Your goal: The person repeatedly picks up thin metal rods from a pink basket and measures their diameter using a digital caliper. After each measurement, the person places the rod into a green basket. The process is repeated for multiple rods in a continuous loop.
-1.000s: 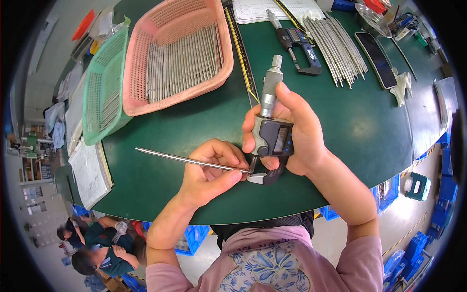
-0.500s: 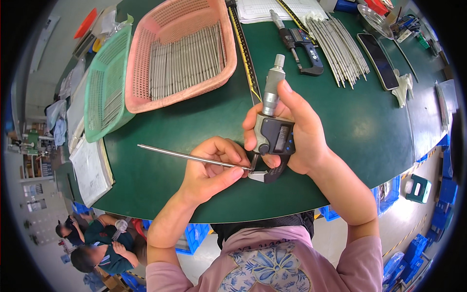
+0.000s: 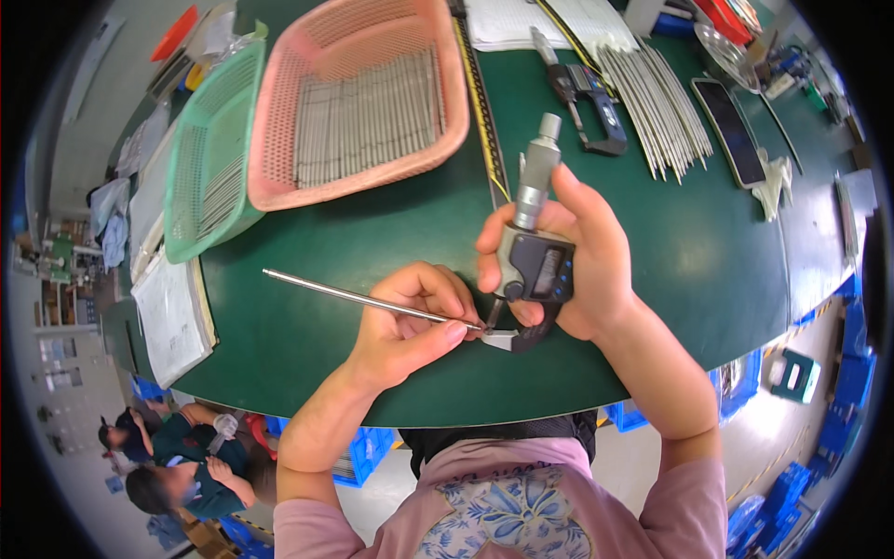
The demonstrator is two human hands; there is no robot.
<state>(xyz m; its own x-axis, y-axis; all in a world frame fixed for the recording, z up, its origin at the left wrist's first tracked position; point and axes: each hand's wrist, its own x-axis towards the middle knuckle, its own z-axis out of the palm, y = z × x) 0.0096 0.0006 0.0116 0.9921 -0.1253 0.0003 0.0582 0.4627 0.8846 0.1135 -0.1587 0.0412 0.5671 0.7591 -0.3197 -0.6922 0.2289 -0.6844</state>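
Observation:
Between thumb and fingers, my left hand pinches a thin metal rod, which slants up and away to the left. My right hand is wrapped round a digital micrometer, its grey thimble pointing up and its small display facing me. The rod's right end sits at the micrometer's jaw opening, between spindle and anvil. Whether both faces touch the rod is too small to tell. A second micrometer lies on the table beyond my right hand.
A pink basket and a green basket hold many rods. More rods lie fanned at the far right, beside a phone. A steel ruler runs along the green table. Papers lie left; two people sit lower left.
The baskets, far rods and second micrometer have shifted slightly in the view. My right hand and its micrometer sit slightly further right. Both hands keep their holds, with the rod end still at the jaws.

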